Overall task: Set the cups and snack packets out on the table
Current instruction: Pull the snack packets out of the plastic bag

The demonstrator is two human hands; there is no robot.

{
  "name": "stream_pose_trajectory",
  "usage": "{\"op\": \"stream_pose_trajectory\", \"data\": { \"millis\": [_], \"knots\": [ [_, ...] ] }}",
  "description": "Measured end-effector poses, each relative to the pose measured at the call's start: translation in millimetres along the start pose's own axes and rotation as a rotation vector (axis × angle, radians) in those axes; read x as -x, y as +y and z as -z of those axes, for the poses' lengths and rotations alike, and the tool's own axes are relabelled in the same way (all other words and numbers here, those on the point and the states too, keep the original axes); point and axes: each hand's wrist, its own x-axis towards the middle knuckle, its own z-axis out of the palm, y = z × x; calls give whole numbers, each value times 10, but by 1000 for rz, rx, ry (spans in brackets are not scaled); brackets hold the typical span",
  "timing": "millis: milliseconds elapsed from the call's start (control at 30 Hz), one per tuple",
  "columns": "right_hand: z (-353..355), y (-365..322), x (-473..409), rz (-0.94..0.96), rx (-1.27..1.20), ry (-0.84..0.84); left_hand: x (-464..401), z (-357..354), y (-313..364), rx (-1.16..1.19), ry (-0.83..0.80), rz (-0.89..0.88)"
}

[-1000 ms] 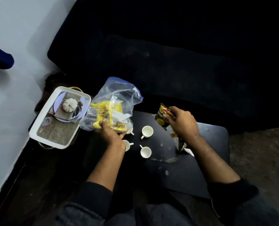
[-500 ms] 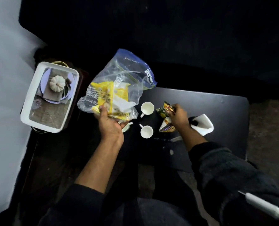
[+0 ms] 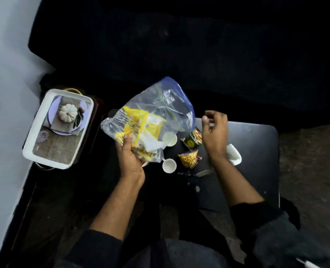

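Observation:
My left hand [image 3: 130, 157] grips a clear plastic bag [image 3: 156, 113] with a blue top, held over the left end of the black table [image 3: 256, 171]; yellow snack packets [image 3: 135, 128] show through it. Two small snack packets lie on the table: a green and yellow one [image 3: 192, 141] and a yellow one [image 3: 189, 160] just nearer me. A white cup [image 3: 169, 165] stands beside them, and another white cup [image 3: 170, 139] sits partly behind the bag. My right hand [image 3: 215, 132] hovers above the packets, fingers apart and empty.
A white tray [image 3: 30, 146] with a printed pumpkin picture rests on a dark stand at the left, near the pale wall. A white crumpled paper or cup [image 3: 234, 156] lies under my right wrist. A dark sofa fills the back.
My right hand has let go of the snack packets, which now lie on the table, and has lifted up toward the bag. The left hand keeps hold of the bag.

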Motion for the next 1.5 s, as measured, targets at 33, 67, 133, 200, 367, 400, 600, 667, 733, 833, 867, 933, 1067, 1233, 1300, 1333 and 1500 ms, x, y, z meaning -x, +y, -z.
{"op": "stream_pose_trajectory", "data": {
  "millis": [33, 67, 133, 200, 367, 400, 600, 667, 733, 833, 867, 933, 1067, 1233, 1300, 1333, 1500],
  "knots": [
    [117, -226, -45, 82, -98, 86, 23, -14, 46, 4, -5, -25],
    [213, -420, -105, 138, -161, 107, 53, -28, 106, 21, -17, -43],
    [314, -673, -278, 77, -231, -49, 116, -43, 212, 46, -51, -52],
    [380, -846, -426, -212, -335, -445, 164, -68, 298, 63, -82, -32],
    [505, -1153, -399, -377, -682, -1112, 343, -97, 482, -14, -157, -21],
    [451, -1204, -355, -292, -694, -1118, 376, -89, 502, -74, -132, -49],
    [71, -1233, 42, 29, -347, -1065, 502, -48, 482, -185, -175, 8],
    [-63, -1167, 69, 51, -134, -954, 487, -20, 463, -177, -179, 28],
    [-182, -1067, 77, 34, -110, -975, 485, -13, 415, -204, -173, 1],
    [-121, -944, 39, 64, 24, -894, 485, -41, 383, -285, -1, -165],
    [-91, -871, 7, 58, 17, -839, 457, -46, 388, -257, 81, -210],
    [76, -797, 8, -6, -120, -671, 361, -33, 419, -141, 245, -237],
    [528, -575, 18, 25, -84, -193, 72, 202, 550, 147, 482, -194],
    [590, -49, 39, -98, 186, -94, -173, 356, 433, 226, 384, -77],
    [400, 214, 78, -171, 235, -229, -39, 210, 394, 214, 266, -44],
    [299, 324, 117, -203, 251, -284, 19, 151, 367, 213, 192, -16],
    [-59, 757, 367, -230, 375, -559, 128, 66, 259, 161, -14, 113]
  ]
}}
